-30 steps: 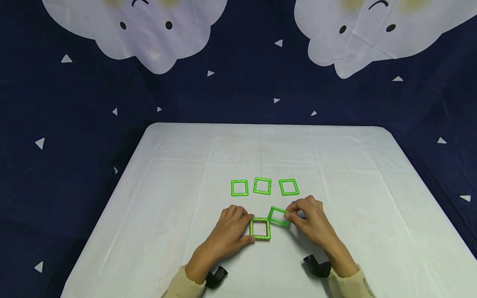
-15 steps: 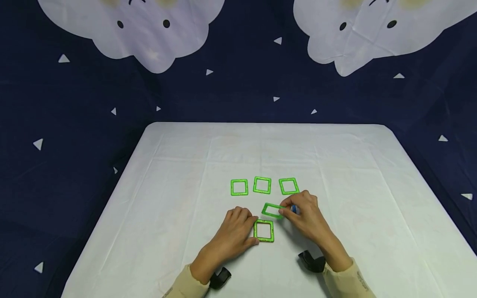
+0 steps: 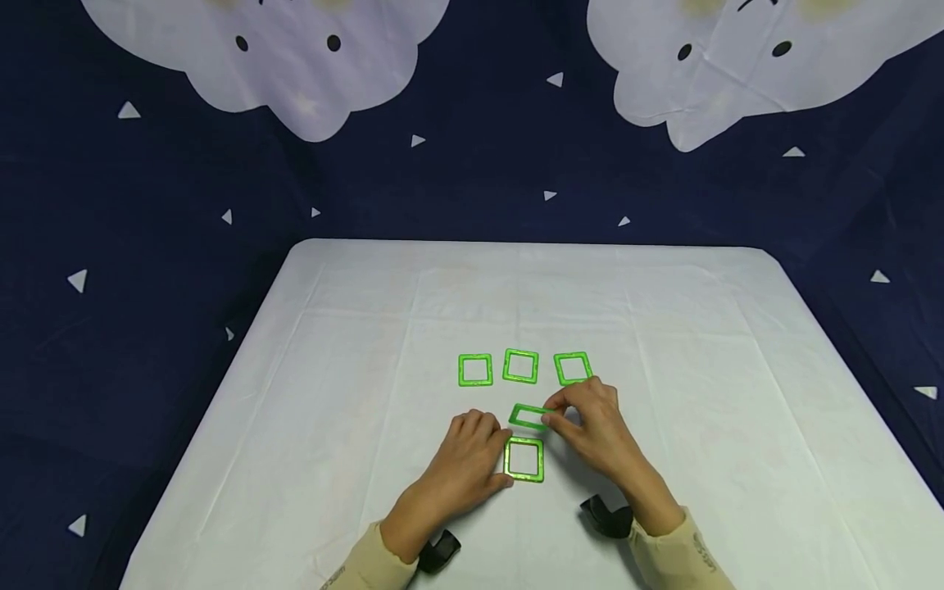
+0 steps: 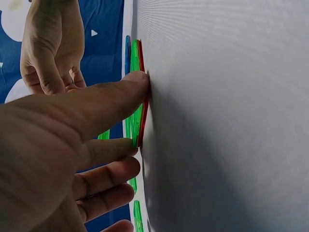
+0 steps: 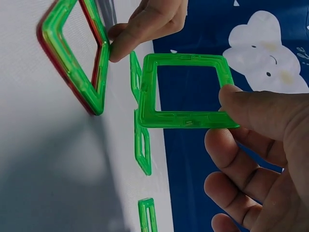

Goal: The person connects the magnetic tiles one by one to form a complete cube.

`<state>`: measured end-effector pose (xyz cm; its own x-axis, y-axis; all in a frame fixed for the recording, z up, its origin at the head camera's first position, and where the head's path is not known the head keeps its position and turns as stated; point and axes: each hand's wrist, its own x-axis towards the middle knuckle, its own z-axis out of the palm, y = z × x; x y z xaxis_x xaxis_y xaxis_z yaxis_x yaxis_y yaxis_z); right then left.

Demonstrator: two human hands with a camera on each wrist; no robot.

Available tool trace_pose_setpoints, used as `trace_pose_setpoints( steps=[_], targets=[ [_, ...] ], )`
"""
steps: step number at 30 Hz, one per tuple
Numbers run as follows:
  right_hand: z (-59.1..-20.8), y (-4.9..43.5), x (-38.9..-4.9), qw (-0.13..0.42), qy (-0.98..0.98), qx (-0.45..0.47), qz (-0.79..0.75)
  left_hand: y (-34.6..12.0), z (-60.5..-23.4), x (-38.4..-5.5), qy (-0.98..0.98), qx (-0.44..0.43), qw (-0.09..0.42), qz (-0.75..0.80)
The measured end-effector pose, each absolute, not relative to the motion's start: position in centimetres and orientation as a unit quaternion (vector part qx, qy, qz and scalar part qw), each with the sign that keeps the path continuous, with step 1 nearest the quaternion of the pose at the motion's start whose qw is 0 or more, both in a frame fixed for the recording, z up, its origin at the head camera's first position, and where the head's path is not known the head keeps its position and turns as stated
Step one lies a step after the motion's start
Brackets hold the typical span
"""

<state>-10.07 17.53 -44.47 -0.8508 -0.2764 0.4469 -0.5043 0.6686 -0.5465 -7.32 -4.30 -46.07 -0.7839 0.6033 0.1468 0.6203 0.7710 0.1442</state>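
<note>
In the head view my left hand (image 3: 465, 459) rests on the table, thumb and index finger holding a green square magnetic tile (image 3: 524, 478) by its left corners. A red tile (image 4: 142, 116) lies directly beneath that green one, seen in the left wrist view. My right hand (image 3: 593, 426) pinches another green square magnetic tile (image 5: 183, 120) at one corner between thumb and fingers. This tile is raised and tilted just beyond the stacked pair, apart from it. Something blue (image 4: 127, 60) shows edge-on past the stack; in the head view it is hidden.
Beyond the hands, three green square tiles lie flat in a row: left (image 3: 475, 383), middle (image 3: 520, 380) and right (image 3: 571, 356). The white table (image 3: 354, 369) extends around them, with a dark blue cloud-patterned cloth (image 3: 479, 197) behind.
My right hand has carried its green tile leftward and slightly away, from beside the stack to beyond it, tilting it. My left hand and the stack have shifted slightly to the right.
</note>
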Motion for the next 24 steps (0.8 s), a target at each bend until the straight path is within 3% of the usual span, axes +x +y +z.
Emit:
trace_pose_setpoints(
  steps=[24],
  targets=[
    [-45.09, 16.52, -9.99, 0.175, -0.907, 0.231, 0.304, -4.62, -46.45, -7.31, -0.944, -0.308, 0.086, -0.083]
  ],
)
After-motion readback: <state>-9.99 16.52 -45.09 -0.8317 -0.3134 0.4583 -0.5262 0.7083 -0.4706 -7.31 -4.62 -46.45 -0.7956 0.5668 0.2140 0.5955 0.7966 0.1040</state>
